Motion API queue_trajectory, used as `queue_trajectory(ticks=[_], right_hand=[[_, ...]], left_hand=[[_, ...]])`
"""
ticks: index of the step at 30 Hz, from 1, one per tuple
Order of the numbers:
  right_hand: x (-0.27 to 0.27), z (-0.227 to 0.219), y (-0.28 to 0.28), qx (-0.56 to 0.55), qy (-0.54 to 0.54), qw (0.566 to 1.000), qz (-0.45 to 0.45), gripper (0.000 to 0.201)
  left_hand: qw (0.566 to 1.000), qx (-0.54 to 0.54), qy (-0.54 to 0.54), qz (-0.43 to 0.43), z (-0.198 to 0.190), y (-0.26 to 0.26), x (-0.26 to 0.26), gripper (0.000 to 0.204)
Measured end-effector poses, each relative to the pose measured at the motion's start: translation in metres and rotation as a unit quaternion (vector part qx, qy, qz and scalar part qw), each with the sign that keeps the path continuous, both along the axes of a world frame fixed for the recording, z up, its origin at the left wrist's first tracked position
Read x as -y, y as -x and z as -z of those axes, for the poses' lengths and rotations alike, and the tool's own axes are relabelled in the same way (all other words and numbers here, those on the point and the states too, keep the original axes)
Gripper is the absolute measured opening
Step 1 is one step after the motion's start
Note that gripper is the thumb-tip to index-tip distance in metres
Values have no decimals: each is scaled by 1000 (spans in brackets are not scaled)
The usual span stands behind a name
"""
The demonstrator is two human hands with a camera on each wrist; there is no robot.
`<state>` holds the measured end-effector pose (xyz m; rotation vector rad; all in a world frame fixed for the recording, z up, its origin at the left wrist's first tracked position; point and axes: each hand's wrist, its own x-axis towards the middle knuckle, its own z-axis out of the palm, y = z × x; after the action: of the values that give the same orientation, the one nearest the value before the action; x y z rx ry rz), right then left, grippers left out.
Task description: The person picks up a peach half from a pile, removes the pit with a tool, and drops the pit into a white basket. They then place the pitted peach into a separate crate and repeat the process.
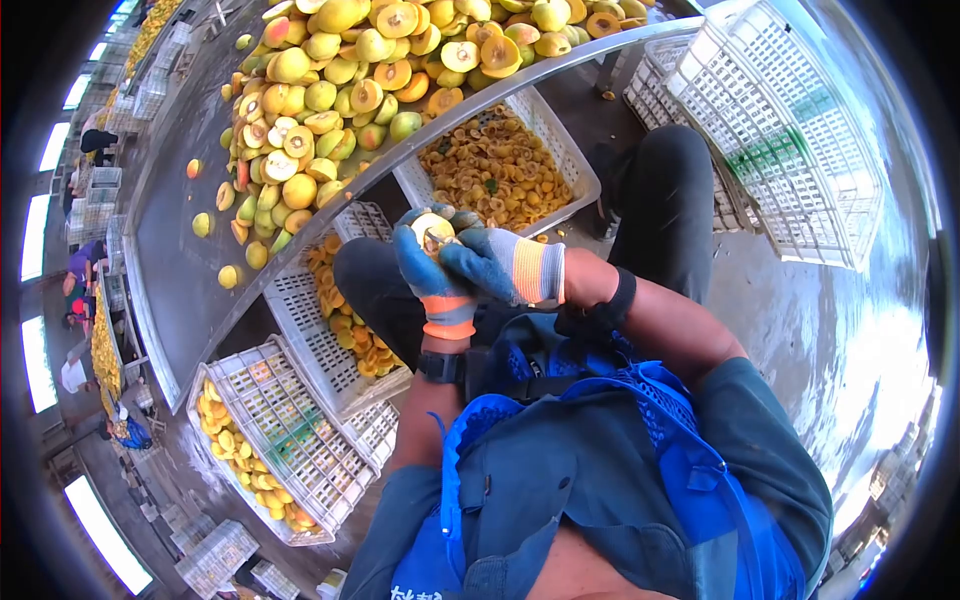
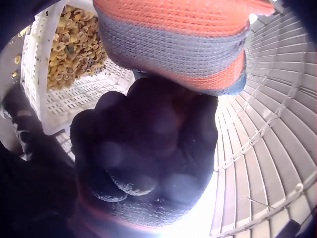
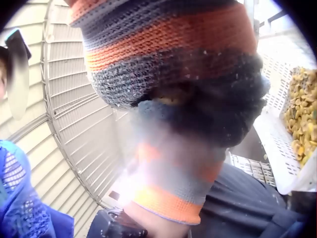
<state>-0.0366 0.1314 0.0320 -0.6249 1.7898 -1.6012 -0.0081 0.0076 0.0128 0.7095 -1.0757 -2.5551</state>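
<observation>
Fingers of the left hand (image 1: pixel 432 275) are wrapped round a halved fruit (image 1: pixel 430 226), while those of the right hand (image 1: pixel 500 262) bend in against it from the right — whether they also grip a tool I cannot tell. Both hands, in knitted work gloves, meet above the person's lap, between the dark-trousered knees (image 1: pixel 668 185).

Just beyond runs a metal rim (image 1: pixel 300 240), the edge of a grey table (image 1: pixel 170 250), standing between the hands and a heap of yellow, green and reddish fruit (image 1: pixel 330 95), some whole, some cut. On the far side of the lap sits a white crate (image 1: pixel 583 190) of orange-brown pieces (image 1: pixel 490 165); to the left stands another crate (image 1: pixel 300 300), partly hidden by the left knee, and nearer still a tilted crate (image 1: pixel 300 430) with yellow pieces. White stacked crates (image 1: pixel 790 120) stand to the far right.

As for the held fruit, its cut face looks up, pale cream with a darker centre — gloved fingertips cover part of its edge.

The left wrist view shows a ribbed roof (image 2: pixel 272 114) that the head view lacks; there the glove's dark bulk blocks the fruit.
</observation>
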Motion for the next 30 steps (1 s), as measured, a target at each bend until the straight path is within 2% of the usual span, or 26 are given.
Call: queue_trajectory(ticks=[2,4,5,8,10,11,12,13,16,18,20,24,26,27,28,30], right_hand=[[-4,-4,2,-37,8,999,-3,45],[-10,-14,12,76,-12,994,-72,44],[-13,-18,16,132,-22,986,-104,43],[3,37,0,19,79,995,-52,47],[0,44,4,42,58,996,-59,49],[-8,21,7,94,31,992,-76,49],[-13,3,6,149,6,984,-93,50],[-18,-2,8,126,50,985,-111,50],[-22,1,7,259,36,958,-122,48],[-21,14,5,311,54,940,-128,48],[-28,7,8,359,36,921,-149,48],[-24,3,9,228,0,962,-153,50],[-21,-1,5,178,-12,973,-145,50],[-22,18,2,215,24,967,-134,46],[-28,16,6,306,50,940,-145,45],[-36,13,5,485,104,853,-165,42]], left_hand=[[999,21,38,34,6,2,7,40],[992,22,101,67,8,-1,9,40],[995,11,64,71,10,-2,10,41],[997,-11,-27,75,15,-6,15,48],[995,-13,-66,69,14,-9,10,55],[998,25,-23,46,18,-9,9,63],[998,10,5,60,20,-12,12,59],[997,-5,32,76,22,-15,14,55],[991,-33,86,93,28,-15,16,54],[989,-22,109,98,24,-14,16,60],[990,-29,96,98,23,-16,14,55],[992,10,68,102,46,-17,18,56],[993,27,47,102,45,-19,18,57],[994,31,35,103,44,-16,16,57],[992,19,28,126,40,-11,15,57],[986,5,15,169,30,-12,18,57]])
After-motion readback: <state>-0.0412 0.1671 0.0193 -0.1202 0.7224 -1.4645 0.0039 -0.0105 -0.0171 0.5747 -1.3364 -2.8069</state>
